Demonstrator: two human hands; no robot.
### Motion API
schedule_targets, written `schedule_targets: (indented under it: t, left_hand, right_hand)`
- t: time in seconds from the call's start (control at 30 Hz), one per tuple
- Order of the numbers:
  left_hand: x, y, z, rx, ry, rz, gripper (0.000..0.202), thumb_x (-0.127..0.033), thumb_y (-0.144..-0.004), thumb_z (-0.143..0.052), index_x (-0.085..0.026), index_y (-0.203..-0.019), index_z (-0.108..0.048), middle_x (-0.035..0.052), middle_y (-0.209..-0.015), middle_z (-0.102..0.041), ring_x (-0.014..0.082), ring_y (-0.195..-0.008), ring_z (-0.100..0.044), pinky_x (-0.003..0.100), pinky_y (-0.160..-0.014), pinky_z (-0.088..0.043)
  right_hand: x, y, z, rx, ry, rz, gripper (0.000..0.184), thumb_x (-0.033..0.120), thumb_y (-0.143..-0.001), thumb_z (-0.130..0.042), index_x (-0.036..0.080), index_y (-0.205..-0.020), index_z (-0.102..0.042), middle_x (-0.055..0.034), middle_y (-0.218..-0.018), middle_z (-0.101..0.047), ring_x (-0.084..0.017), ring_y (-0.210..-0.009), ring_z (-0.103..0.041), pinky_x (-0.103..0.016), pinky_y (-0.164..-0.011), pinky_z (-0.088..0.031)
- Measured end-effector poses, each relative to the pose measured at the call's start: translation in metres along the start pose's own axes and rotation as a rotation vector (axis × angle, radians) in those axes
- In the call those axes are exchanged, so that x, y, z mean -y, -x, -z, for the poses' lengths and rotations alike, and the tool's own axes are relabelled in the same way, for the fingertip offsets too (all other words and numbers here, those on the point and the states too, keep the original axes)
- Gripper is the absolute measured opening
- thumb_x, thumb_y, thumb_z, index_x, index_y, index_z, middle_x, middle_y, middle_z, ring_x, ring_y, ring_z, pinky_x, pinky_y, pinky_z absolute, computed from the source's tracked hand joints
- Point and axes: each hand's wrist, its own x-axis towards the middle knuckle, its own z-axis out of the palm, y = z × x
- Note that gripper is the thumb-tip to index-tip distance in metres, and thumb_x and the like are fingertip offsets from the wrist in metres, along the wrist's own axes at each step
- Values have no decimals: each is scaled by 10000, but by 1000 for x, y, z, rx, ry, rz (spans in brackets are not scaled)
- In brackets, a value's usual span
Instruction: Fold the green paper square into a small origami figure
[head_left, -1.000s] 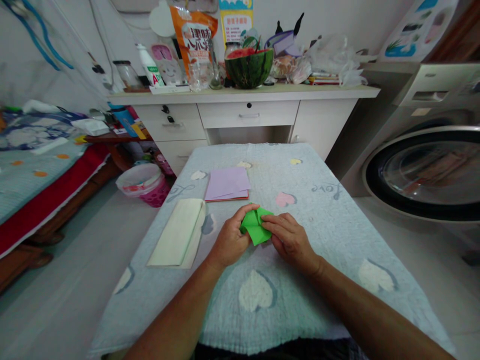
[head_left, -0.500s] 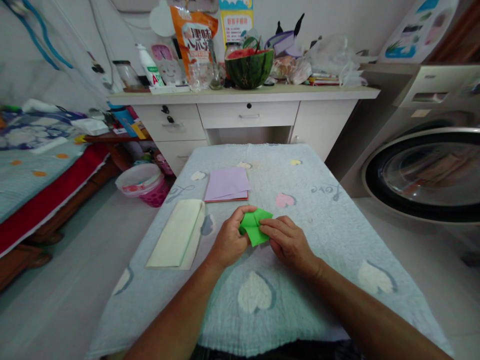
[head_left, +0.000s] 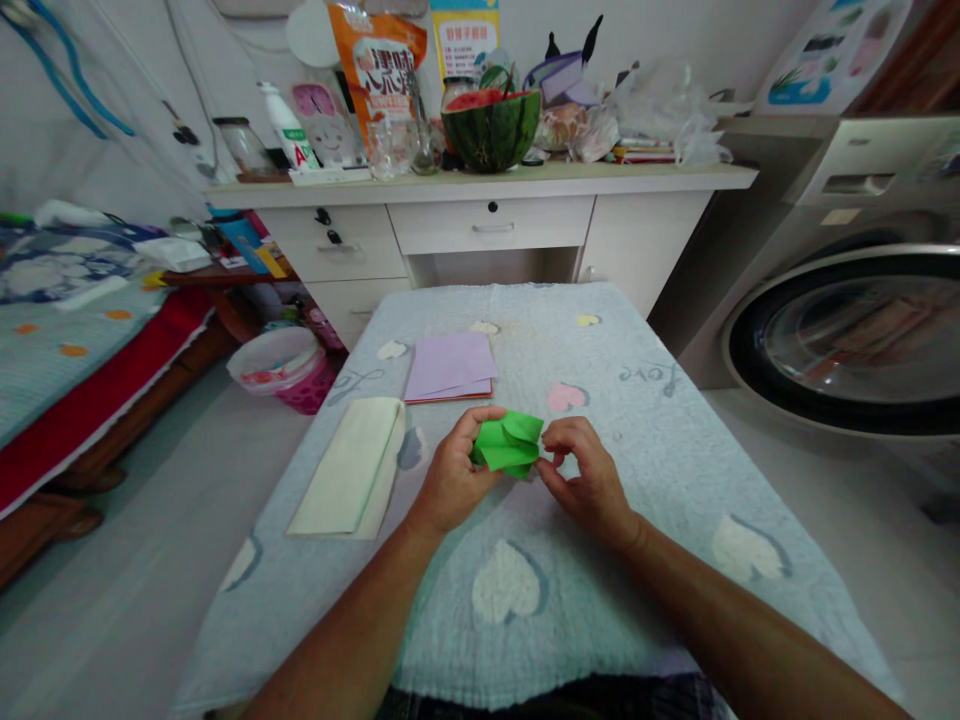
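A folded piece of green paper [head_left: 508, 444] is held between both hands, a little above the pale blue cloth-covered table [head_left: 660, 470]. My left hand [head_left: 452, 476] pinches its left side, thumb on top. Curled fingers of my right hand [head_left: 586, 475] grip its right edge. A stack of lilac paper sheets [head_left: 450, 366] with a red sheet underneath lies just beyond the hands. A cream folded sheet [head_left: 351, 464] lies to the left of my left hand.
A white desk [head_left: 487, 215] stands behind the table, bearing a cut watermelon [head_left: 491, 128], bottles, jars and bags. A washing machine [head_left: 847, 320] is at the right. A pink bin [head_left: 281, 368] stands on the floor at the left, beside a bed [head_left: 67, 350].
The green paper has been lifted slightly off the cloth and turned. My right hand moved from lying flat on it to pinching its right edge. The left hand kept its hold.
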Motion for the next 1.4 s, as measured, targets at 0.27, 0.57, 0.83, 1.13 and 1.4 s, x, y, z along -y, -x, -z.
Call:
schedule_targets:
  t: [0.27, 0.57, 0.83, 1.13, 1.4]
  left_hand:
    - [0, 0, -3, 21, 23, 11, 515, -145, -734, -687, -230, -1202, -490, 10, -983, -663, 120, -784, -616, 222, -692, -486]
    - [-2, 0, -4, 22, 26, -5, 533, -152, -727, -704, -224, -1204, -475, 26, -1008, -664, 130, -812, -631, 225, -703, -492]
    - [0, 1, -7, 20, 82, 21, 525, -186, -740, -716, -222, -1201, -468, 20, -987, -654, 126, -797, -619, 232, -708, -487]
    - [5, 2, -7, 21, 41, 0, 491, -158, -770, -673, -223, -1212, -469, 26, -1023, -649, 145, -870, -620, 247, -769, -491]
    - [1, 4, -8, 25, 25, -9, 501, -150, -763, -665, -220, -1215, -461, 29, -1056, -652, 159, -915, -633, 263, -804, -496]
  right_hand:
    - [-1, 0, 2, 13, 32, 43, 232, 88, -853, -533, 242, -1024, -561, -48, -925, -582, -161, -782, -577, -275, -599, -516]
    - [5, -1, 3, -61, 74, -16, 208, 94, -825, -566, 231, -979, -533, -8, -823, -536, -130, -641, -521, -273, -568, -485]
    - [4, -2, 3, -30, 91, 75, 215, 65, -848, -519, 236, -979, -520, -35, -886, -559, -151, -734, -548, -270, -581, -487]
    - [5, -4, 2, -79, 112, 56, 156, 96, -854, -564, 224, -837, -477, -1, -772, -522, -134, -663, -514, -253, -552, -455]
    - [5, -1, 3, -46, 142, 28, 154, 100, -861, -590, 224, -934, -535, -23, -844, -573, -139, -693, -547, -265, -589, -491]
